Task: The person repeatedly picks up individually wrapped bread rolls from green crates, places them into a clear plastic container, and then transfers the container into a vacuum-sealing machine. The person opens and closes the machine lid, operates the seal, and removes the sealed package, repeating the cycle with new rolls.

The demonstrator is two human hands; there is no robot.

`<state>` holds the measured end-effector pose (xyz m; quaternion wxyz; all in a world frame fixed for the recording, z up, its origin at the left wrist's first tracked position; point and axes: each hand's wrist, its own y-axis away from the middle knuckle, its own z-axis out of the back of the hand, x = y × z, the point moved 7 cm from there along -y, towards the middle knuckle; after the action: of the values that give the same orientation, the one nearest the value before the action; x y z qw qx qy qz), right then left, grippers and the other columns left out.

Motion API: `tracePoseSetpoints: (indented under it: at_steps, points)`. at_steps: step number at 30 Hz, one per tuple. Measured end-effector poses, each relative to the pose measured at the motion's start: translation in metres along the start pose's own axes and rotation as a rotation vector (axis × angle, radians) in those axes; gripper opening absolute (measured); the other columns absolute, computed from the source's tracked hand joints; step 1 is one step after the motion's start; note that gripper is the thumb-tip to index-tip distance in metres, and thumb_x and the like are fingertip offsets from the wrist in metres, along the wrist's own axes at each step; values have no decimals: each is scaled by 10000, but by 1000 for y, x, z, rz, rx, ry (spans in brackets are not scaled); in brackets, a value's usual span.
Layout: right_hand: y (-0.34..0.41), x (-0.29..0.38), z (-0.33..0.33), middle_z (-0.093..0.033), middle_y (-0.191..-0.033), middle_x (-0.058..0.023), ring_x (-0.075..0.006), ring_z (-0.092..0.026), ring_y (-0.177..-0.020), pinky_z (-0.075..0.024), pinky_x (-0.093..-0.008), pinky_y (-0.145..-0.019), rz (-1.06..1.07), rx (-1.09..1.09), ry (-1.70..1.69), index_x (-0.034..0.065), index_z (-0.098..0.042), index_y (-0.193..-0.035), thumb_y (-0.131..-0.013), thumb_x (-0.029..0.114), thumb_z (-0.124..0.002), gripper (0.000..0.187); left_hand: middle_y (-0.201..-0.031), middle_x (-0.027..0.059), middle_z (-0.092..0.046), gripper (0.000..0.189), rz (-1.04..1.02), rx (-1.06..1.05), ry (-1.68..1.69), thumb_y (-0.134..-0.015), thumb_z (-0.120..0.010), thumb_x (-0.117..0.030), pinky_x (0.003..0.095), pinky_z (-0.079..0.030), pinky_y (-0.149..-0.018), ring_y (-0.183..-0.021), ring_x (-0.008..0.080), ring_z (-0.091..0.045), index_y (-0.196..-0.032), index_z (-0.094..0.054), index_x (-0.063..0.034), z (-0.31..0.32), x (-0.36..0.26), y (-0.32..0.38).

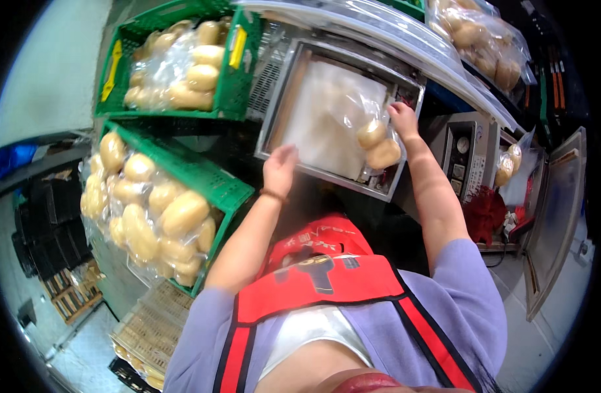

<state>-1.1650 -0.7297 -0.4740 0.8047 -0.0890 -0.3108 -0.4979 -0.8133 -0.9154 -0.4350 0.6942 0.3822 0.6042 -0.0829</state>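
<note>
My right hand (403,120) pinches the edge of a clear plastic bag (347,105) at the right side of a vacuum packing machine's chamber (325,140). Two pale, rounded food pieces (379,145) sit in that bag, near the chamber's right front corner; their exact kind is not plain. Over the front left rim is my left hand (279,172), blurred by motion, with nothing seen in it. Whether it touches the metal rim is unclear. A white plate (325,78) lines the chamber floor. The clear curved lid (379,22) stands raised behind.
Two green crates (182,115) (182,164) at left hold several bagged food pieces. More bags (482,44) lie at the back right. A second machine (462,152) with a gauge stands at right, beside a raised panel (556,221). Beige crates (150,319) are stacked at lower left.
</note>
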Motion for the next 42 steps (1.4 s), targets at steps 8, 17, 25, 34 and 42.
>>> tracePoseSetpoints:
  at_steps: [8,17,25,34,42]
  points:
    - [-36,-15,-81,-658,-825,-101,-133,-601,-741,-470,-263,-691,-216,380,-317,-17,-622,-906,-846,230,-605,255,-1092,80,-576,442,346,70,-92,-831,-588,-113,275,-458,-779,-940,173,-559,-1241,-461,-12,-85,114,-104]
    - [12,28,-46,-626,-857,-13,-85,-559,-769,-443,-228,-741,-147,193,-976,7,-628,-913,-894,170,-581,171,-920,79,-632,277,360,171,121,-794,-665,-123,276,-433,-763,-847,151,-551,-1044,-611,-16,-111,92,-96]
    - [-82,92,-114,-613,-695,-31,-94,-535,-645,-427,-247,-599,-33,202,-357,7,-656,-858,-805,290,-637,289,-740,-5,-582,77,433,-183,673,-839,-639,-148,245,-406,-568,-640,85,-501,-859,-584,-98,-71,98,-117]
    - [-121,136,-199,-628,-715,-53,-142,-549,-652,-446,-303,-626,-112,437,44,15,-662,-843,-813,356,-636,344,-900,33,-584,274,603,-453,797,-888,-580,-311,287,-428,-738,-836,151,-544,-966,-558,-49,-47,127,-126]
    - [-127,135,-214,-645,-755,-76,-175,-575,-673,-454,-310,-646,-106,474,-48,32,-677,-833,-789,396,-650,368,-883,57,-591,289,574,-409,709,-889,-582,-309,289,-433,-714,-807,165,-542,-980,-575,-35,-38,129,-131]
